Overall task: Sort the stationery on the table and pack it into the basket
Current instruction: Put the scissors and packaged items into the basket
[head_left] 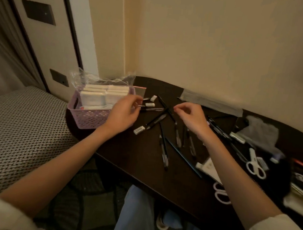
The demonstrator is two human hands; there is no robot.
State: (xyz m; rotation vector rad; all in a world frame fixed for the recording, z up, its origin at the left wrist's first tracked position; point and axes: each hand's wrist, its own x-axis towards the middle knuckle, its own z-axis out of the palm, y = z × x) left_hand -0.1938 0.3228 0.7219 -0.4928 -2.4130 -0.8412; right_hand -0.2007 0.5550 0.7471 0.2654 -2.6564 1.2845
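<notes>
Hovering loosely curled and empty, the left hand [124, 112] and right hand [192, 118] are nearing scattered black pens [154, 121]; gathering them parallel should suit the lilac plastic basket [88, 117].

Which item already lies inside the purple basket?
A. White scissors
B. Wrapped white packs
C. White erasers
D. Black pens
B: the purple basket holds rows of wrapped white packs, while the white scissors, the black pens and the white erasers all lie out on the dark table.
</notes>
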